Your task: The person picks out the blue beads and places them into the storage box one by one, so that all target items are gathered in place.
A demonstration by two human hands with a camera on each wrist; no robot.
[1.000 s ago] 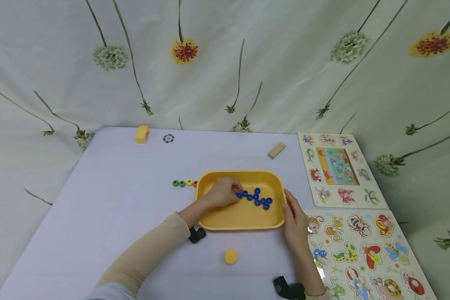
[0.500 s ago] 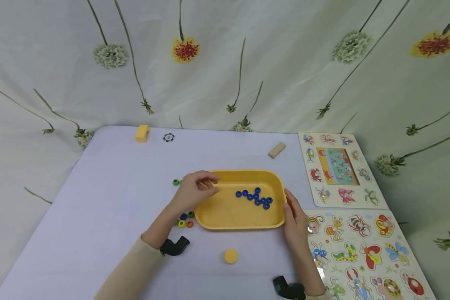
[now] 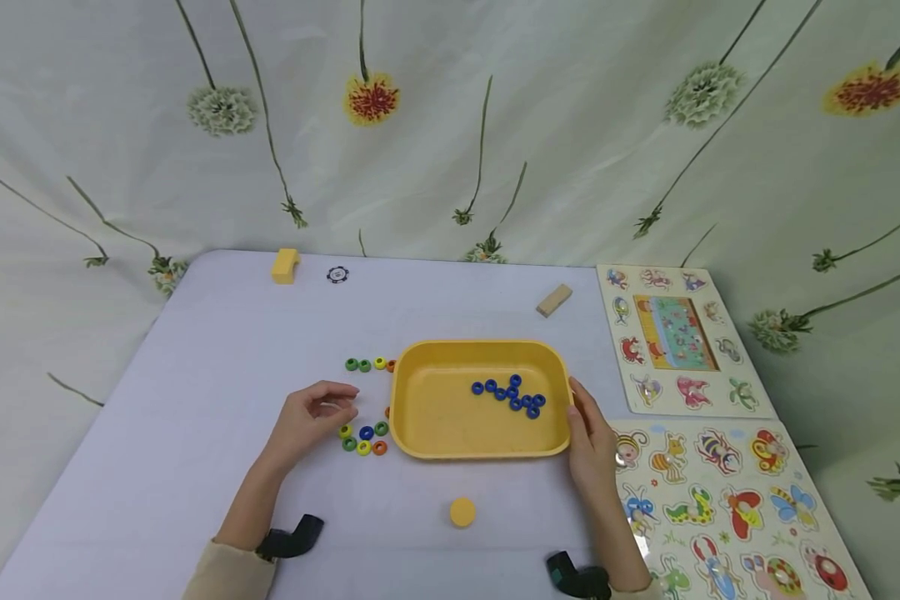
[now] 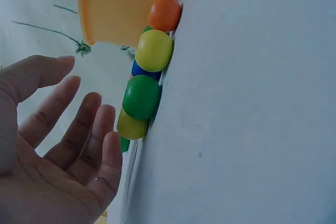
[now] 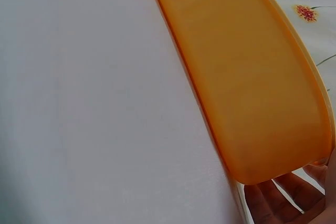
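A yellow tray (image 3: 435,429) sits mid-table with several blue beads (image 3: 512,392) inside, toward its right half. My right hand (image 3: 594,454) grips the tray's right end; the right wrist view has its fingers (image 5: 268,200) against the end wall and the thumb at the rim. My left hand (image 3: 309,421) hovers left of the tray, fingers loosely bent and holding nothing. Just beyond its fingertips lie several loose beads, among them a green bead (image 4: 142,97), a yellow bead (image 4: 154,51) and an orange bead (image 4: 165,14). The tray hides part of some beads along its left side.
Another row of beads (image 3: 365,365) lies at the tray's upper left. A yellow disc (image 3: 462,512) is in front of the tray. Behind are a yellow block (image 3: 285,267), a poker chip (image 3: 337,275) and a wooden block (image 3: 553,301). Two picture puzzle boards (image 3: 720,429) line the right side.
My left hand has left the blue beads in the tray, crossed over its left rim and come down beside the loose beads. The right hand stays on the tray.
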